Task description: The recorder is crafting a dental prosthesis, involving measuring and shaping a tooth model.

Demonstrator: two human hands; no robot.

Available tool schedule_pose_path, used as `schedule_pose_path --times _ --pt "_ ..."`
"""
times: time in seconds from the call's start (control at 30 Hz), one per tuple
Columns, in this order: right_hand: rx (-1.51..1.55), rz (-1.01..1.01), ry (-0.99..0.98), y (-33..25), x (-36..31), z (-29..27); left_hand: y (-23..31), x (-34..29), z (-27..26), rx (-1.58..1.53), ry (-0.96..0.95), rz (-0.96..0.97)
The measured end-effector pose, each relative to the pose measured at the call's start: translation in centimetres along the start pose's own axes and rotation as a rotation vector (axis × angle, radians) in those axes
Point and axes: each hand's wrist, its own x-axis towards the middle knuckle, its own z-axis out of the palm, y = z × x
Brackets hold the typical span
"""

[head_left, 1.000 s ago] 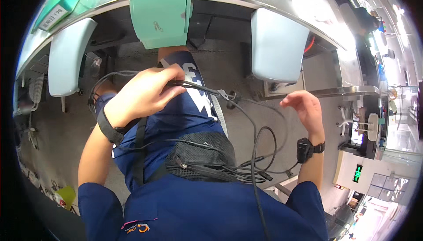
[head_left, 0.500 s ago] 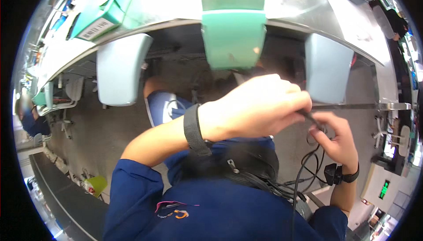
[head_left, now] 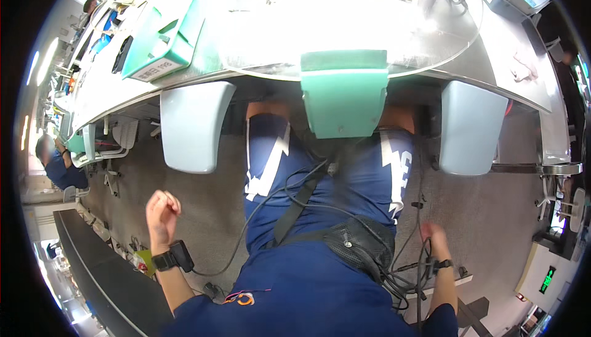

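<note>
My left hand (head_left: 161, 217) is raised at the left, away from my body, with its fingers curled in and nothing visible in them. A black band with a small black box (head_left: 180, 255) is on that wrist, and a cable runs from the box across my lap. On the right, my right hand (head_left: 433, 237) hangs low beside my thigh, close to several dark cables (head_left: 425, 263). Its fingers are blurred and partly hidden, so a grip on a cable cannot be made out. A black mesh waist pouch (head_left: 360, 244) lies on my lap, with cables bunched at its right side.
A green padded panel (head_left: 341, 100) stands at the front edge of the bright table (head_left: 265, 41), between two grey panels (head_left: 191, 127) (head_left: 471, 127). A green bin (head_left: 163, 53) sits on the table's left. A dark ledge (head_left: 92, 269) is at lower left; another person (head_left: 61, 164) sits far left.
My hands were together at the right by a dark cable. They are now apart: the left has swung far left, the right has dropped lower. My view has shifted, showing more of the table.
</note>
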Motion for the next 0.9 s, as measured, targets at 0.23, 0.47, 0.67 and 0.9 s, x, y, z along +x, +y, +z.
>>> schedule_pose_path --times 0.23,0.47,0.67,0.9 --pt "0.187 0.272 -0.408 8.9 -0.8 3.4 -25.1 -8.9 -3.4 0.245 -0.067 -0.849" --pt "0.258 0.072 -0.36 17.5 -4.5 -2.3 -34.3 -10.1 -6.4 0.177 -0.241 -0.536" --pt "0.225 0.019 -0.425 16.8 -6.8 -13.5 -28.5 -6.8 -17.4 0.038 -0.186 -0.509" --pt "0.139 0.066 -0.467 4.9 -0.7 -18.7 -33.6 0.8 -2.2 -0.227 -0.204 -0.899"
